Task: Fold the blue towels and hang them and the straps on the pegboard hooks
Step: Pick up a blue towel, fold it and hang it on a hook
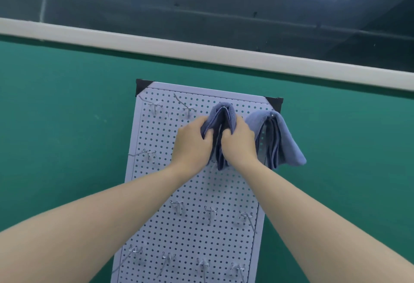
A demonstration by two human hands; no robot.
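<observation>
A white pegboard (156, 170) with black corner caps is fixed to a green wall. A folded blue towel (224, 112) drapes over a hook in the top row. My left hand (192, 146) grips its left half and my right hand (239, 144) grips its right half, close together. A second folded blue towel (284, 139) hangs over the hook at the top right, just right of my right hand. No straps are in view.
Several bare metal hooks stick out of the board: two at the top left (154, 107), one at mid left (146, 154), a row lower down (210, 212) and another near the bottom (168, 259). A white ledge (201, 53) runs above the green wall (67, 114).
</observation>
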